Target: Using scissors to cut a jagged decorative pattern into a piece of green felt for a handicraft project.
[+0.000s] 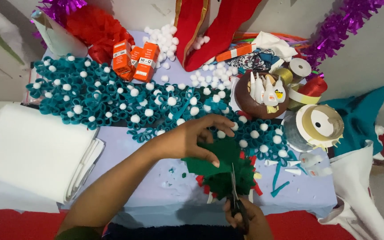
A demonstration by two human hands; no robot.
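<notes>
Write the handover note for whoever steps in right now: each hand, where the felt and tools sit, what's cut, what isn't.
Left hand: grip on the dark green felt piece, holding it above the table.
Right hand: grip on the scissors, blades pointing up into the felt's lower edge.
Below the piece lies a fringed green felt pile with red scraps; teal offcuts lie to the right.
Done: rows of teal felt flowers with white pompoms spread across the table.
Left: the held piece is only partly cut. Loose pompoms and glue bottles sit behind.
</notes>
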